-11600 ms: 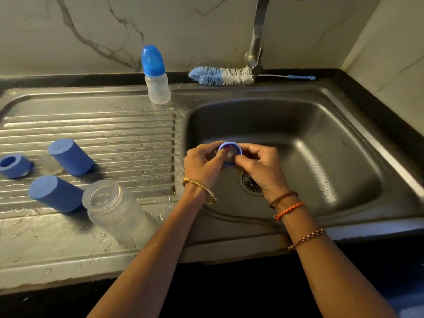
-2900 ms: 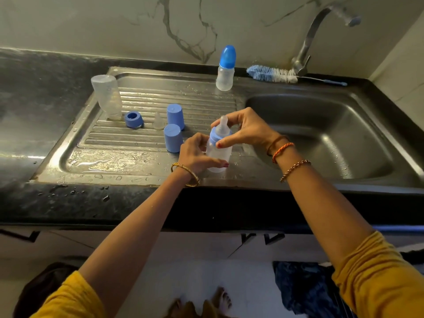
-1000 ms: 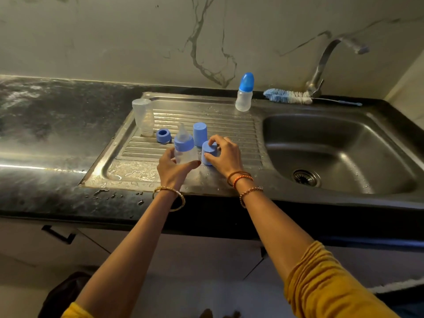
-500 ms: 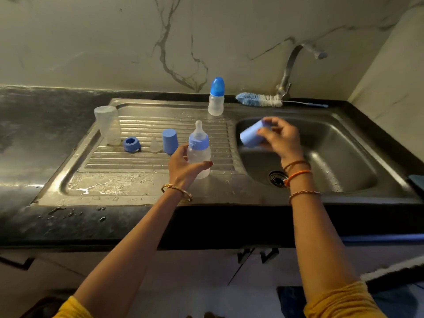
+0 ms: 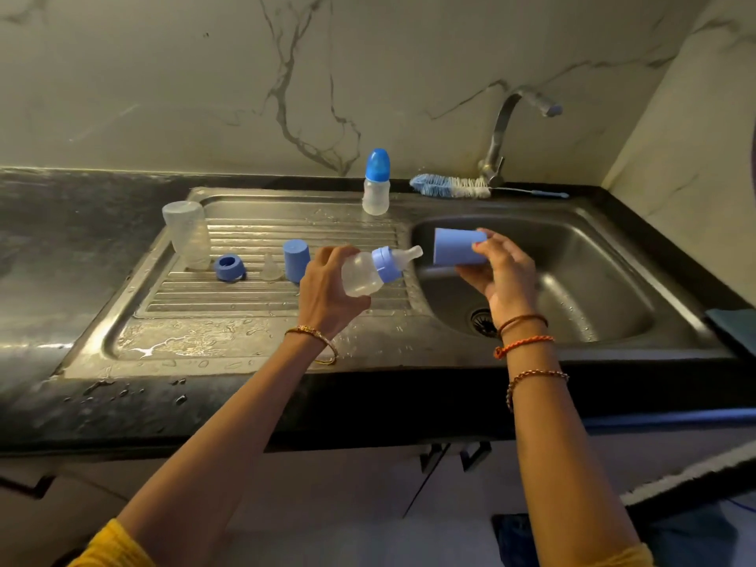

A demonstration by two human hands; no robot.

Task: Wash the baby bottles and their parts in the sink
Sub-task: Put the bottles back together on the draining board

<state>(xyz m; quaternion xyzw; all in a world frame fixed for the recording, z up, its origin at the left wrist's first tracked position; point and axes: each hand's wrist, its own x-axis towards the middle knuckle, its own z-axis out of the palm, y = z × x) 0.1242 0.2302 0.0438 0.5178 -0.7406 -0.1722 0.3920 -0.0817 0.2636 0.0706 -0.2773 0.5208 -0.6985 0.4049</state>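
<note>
My left hand [image 5: 327,292] grips a clear baby bottle [image 5: 362,274] with a blue collar and a nipple, tilted so the nipple points right. My right hand [image 5: 501,274] holds a blue cap [image 5: 456,247] over the sink basin [image 5: 581,280], its open end facing the nipple a short way off. On the ribbed drainboard [image 5: 253,292] stand an upturned clear bottle [image 5: 187,233], a blue collar ring [image 5: 229,267], a loose clear nipple [image 5: 271,268] and another blue cap [image 5: 296,259]. A capped bottle [image 5: 376,182] stands at the back.
A blue and white bottle brush [image 5: 450,187] lies behind the basin by the tap [image 5: 503,137]. Black counter [image 5: 61,239] runs left of the sink, with a marble wall behind. Water pools on the drainboard's front. A dark cloth [image 5: 732,325] sits at the right edge.
My left hand lifted the bottle off the drainboard and tilted it toward the right. My right hand turned the blue cap so its open end faces the nipple.
</note>
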